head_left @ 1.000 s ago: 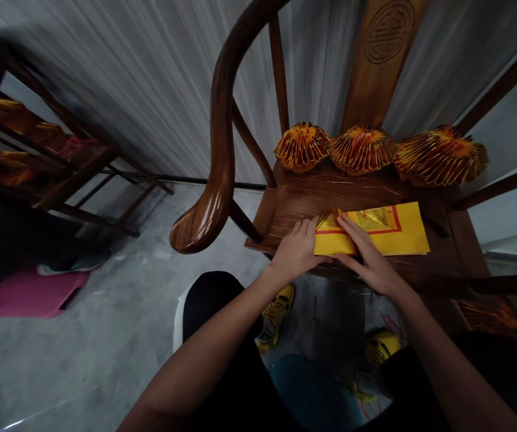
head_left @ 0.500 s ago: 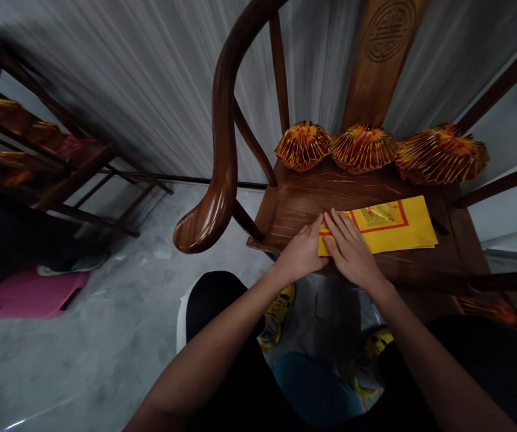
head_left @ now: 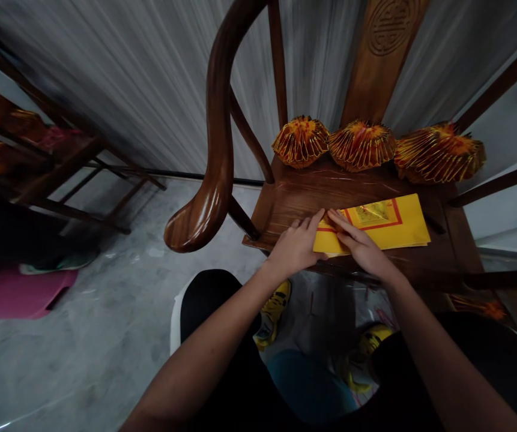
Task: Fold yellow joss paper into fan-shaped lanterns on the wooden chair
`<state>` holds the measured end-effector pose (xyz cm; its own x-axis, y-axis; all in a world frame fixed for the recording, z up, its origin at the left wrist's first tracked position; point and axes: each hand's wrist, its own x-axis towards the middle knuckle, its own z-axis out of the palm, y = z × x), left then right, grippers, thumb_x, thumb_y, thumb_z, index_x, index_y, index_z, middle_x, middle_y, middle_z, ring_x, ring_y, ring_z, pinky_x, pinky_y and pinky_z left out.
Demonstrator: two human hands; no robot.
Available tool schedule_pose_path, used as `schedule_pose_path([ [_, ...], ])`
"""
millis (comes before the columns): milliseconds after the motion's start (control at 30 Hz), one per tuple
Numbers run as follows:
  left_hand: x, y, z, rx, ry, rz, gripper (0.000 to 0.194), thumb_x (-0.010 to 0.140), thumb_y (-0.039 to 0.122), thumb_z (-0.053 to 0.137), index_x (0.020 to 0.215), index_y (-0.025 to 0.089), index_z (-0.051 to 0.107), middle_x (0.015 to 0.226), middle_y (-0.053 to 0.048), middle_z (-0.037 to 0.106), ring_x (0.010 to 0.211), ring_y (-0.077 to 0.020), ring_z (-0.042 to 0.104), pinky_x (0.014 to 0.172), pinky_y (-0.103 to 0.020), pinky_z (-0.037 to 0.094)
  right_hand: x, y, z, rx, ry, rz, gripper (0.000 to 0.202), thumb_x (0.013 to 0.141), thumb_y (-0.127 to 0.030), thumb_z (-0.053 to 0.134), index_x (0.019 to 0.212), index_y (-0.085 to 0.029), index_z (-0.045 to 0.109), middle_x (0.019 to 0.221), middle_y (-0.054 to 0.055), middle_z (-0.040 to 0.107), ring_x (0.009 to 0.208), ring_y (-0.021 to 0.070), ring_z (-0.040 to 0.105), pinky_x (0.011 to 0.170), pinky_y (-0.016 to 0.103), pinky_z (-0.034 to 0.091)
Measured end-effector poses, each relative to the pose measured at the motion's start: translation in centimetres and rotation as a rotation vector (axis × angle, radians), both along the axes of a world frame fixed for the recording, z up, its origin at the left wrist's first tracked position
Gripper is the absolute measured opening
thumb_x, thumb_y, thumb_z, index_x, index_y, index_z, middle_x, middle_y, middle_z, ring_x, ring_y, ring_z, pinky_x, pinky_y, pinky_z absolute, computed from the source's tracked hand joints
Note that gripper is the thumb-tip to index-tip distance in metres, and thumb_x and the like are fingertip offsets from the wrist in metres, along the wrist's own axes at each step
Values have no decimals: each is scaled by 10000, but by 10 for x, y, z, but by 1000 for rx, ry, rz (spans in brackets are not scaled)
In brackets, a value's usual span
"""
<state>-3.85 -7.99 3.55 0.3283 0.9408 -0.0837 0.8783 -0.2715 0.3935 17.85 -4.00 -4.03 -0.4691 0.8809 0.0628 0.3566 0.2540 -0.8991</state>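
A folded yellow sheet of joss paper (head_left: 405,225), with a red border and a gold foil patch, lies on the seat of a wooden armchair (head_left: 294,192). At the paper's left end my left hand (head_left: 296,245) grips its edge, the thumb near the front corner and the fingers at the back. My right hand (head_left: 361,247) rests on top of the paper just beside it, fingers stretched out along the surface. The fingertips of both hands come close together at the back edge. Part of the paper's left end is hidden beneath the hands.
Three fan-pleated gold and orange paper bundles (head_left: 361,145) line the back of the seat. The chair's curved arm (head_left: 220,132) rises at left. A blue stool (head_left: 307,387) is between my legs. Another chair (head_left: 66,165) and a pink stool (head_left: 24,294) with someone's shoe stand far left.
My right hand has turned more on its side, its fingers drawn closer together on the paper. The left hand stays at the paper's left end. The whole view has shifted slightly.
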Motion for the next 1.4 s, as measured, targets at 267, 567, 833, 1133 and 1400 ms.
schedule_pose_path([
  [267,1,-5,8,30,76,-3,1086,911,404,879,1744,121,242,1599,-240,623,1445,-396,644,1142,-492,559,17,4,4,110,-37,60,545,1123,-391,484,1653,-297,571,1773,49,466,1690,262,376,1416,584,252],
  [567,2,-6,10,56,95,29,1016,927,474,863,1739,193,321,1557,-199,666,1371,-386,692,1063,-466,589,26,6,7,36,47,50,529,1092,-320,501,1608,-331,619,1752,3,497,1667,256,419,1410,584,270],
  [833,4,-4,16,60,85,78,972,922,492,870,1713,207,382,1500,-176,724,1265,-388,763,1024,-468,608,24,6,0,51,56,38,552,1086,-343,528,1634,-317,588,1760,34,488,1664,266,425,1400,598,281],
  [1133,4,-3,10,93,89,51,1089,918,437,869,1767,193,233,1453,-199,738,1294,-378,750,1028,-443,600,3,-5,-3,188,-50,-45,592,1145,-490,425,1687,-274,526,1753,66,489,1669,242,421,1412,551,294],
  [1400,2,-5,5,43,44,2,882,988,464,736,1680,60,368,1557,-265,648,1460,-403,623,1213,-516,510,-19,-25,13,331,-350,-48,639,1177,-529,317,1759,-275,384,1839,55,320,1737,264,264,1395,594,289],
])
